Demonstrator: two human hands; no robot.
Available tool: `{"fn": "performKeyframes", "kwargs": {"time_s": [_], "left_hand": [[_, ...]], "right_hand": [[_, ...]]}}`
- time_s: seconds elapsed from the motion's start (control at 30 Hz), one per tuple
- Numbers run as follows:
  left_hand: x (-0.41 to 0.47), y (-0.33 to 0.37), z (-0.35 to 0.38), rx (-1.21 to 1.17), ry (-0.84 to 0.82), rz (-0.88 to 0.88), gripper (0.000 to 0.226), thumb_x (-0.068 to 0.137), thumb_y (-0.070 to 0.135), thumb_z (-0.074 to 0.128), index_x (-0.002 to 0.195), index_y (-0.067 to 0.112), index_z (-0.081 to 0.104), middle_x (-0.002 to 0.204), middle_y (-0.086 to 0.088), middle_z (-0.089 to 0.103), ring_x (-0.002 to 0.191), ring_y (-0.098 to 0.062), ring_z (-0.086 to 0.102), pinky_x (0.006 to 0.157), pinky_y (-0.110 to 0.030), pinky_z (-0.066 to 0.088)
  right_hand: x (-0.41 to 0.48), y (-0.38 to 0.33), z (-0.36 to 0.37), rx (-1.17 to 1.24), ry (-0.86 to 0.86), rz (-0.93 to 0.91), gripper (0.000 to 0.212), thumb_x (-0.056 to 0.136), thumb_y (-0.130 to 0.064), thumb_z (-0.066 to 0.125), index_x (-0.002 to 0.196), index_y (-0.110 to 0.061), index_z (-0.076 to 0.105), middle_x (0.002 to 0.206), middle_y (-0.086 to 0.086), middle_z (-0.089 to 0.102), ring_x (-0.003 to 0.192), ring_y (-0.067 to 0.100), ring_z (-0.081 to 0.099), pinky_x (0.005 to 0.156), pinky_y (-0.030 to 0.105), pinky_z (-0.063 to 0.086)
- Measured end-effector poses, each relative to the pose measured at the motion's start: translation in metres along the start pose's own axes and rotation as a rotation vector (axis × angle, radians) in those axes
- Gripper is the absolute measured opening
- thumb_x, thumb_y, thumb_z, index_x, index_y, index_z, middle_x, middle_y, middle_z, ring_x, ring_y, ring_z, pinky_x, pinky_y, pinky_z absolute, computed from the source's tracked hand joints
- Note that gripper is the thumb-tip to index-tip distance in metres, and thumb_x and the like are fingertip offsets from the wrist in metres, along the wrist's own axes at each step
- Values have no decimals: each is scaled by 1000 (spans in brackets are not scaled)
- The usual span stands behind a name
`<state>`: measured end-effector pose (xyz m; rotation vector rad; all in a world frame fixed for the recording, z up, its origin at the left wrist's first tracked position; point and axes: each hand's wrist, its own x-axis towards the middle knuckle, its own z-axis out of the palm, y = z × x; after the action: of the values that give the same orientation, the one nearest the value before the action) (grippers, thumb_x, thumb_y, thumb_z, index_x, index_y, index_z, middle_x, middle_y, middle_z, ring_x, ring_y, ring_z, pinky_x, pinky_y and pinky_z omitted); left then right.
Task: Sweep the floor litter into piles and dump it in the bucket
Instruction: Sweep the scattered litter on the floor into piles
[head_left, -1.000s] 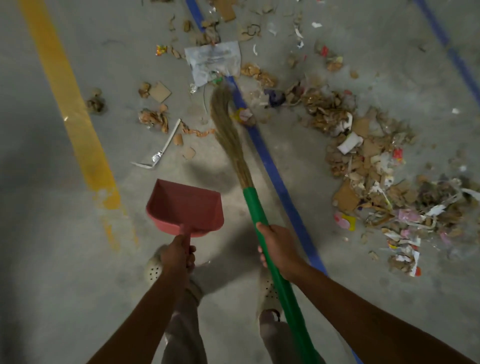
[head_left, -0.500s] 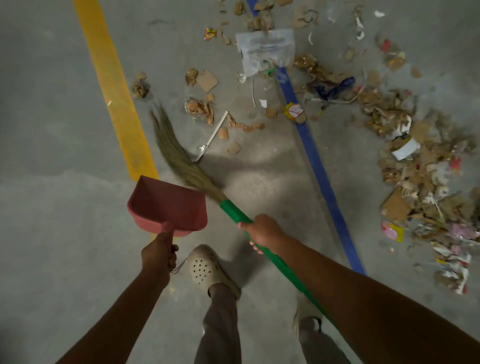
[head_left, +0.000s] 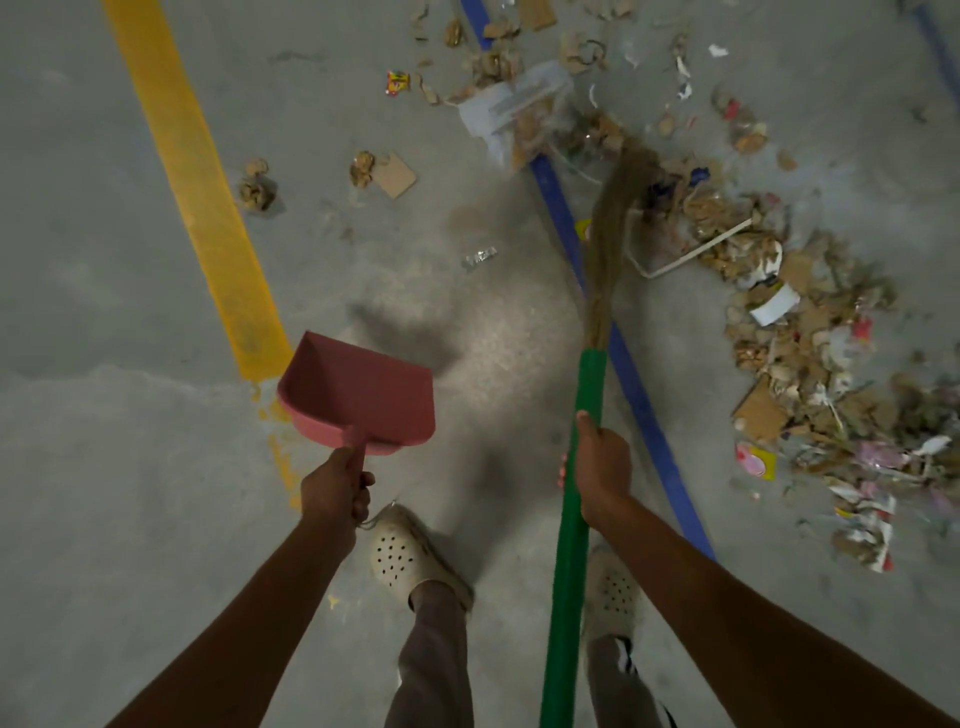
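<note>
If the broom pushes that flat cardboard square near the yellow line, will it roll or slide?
The cardboard square lies flat with straight edges, so it would probably slide, not roll. It looks thin, so it is likely light and might flip or skip ahead of the broom. The crumpled wad beside it seems likelier to tumble.

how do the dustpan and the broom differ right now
The dustpan is pink and short-handled; the broom has a long green handle. The left hand holds the dustpan, empty, away from litter; the right hand holds the broom, whose bristles reach the litter pile. Each is gripped by one hand.
</note>
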<state>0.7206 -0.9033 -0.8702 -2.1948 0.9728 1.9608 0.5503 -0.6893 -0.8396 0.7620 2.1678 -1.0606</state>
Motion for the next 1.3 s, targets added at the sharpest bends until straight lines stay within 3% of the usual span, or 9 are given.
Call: {"fn": "performKeyframes", "kwargs": {"time_s": [0.2,0.33,0.5,0.67,0.73,0.83,1.03,1.3], "left_hand": [[-3,4,16,46,-32,25,25,98,31,58,85,10,58,67,-11,52,31,-10,29,35,-15,20],[-3,4,20,66,-34,32,28,96,35,63,82,11,58,66,-10,52,32,-10,29,35,-14,20],[-1,10,19,48,-33,37,26,99,32,57,88,8,59,70,-11,54,31,-9,30,36,-15,20],[2,20,14,40,-37,27,28,98,33,59,85,8,58,68,-10,55,33,-10,30,38,-18,21],[1,26,10,18,-43,14,24,98,30,57,84,9,57,68,-10,54,32,-10,29,39,-17,20],[-2,36,-2,-12,-60,12,23,98,29,57,86,9,58,69,-11,54,31,-10,29,39,-16,20],[-2,75,-43,-76,-24,37,30,95,35,64,82,9,56,67,-11,52,32,-11,27,36,-17,19],[12,128,-104,-127,94,64,35,88,43,71,80,10,60,68,-10,53,34,-12,28,39,-18,20]], "right_hand": [[-18,20,12,-298,-274,-114,38,99,-46,56,78,-14,56,61,5,62,42,15,57,43,27,45],[5,17,20,-407,-373,-26,41,93,-47,64,81,-7,62,57,7,62,39,19,56,43,27,44],[30,2,10,-223,-123,110,49,98,-47,57,91,0,66,64,9,65,49,22,61,59,36,57],[32,-26,-6,154,146,234,50,100,-47,52,73,-6,55,63,10,60,52,24,56,75,45,58],[16,-34,-9,186,159,214,48,101,-46,51,71,-8,55,62,9,59,53,24,55,73,44,56],[-18,-35,-1,128,128,109,48,102,-44,50,73,-7,58,62,10,59,51,23,55,57,36,50],[-89,-48,57,26,-123,-43,39,102,-39,53,81,-6,60,62,9,60,44,18,54,43,28,47],[-123,-94,163,-280,-507,-194,39,98,-43,57,80,-9,61,62,7,65,47,19,59,48,30,49]]}}
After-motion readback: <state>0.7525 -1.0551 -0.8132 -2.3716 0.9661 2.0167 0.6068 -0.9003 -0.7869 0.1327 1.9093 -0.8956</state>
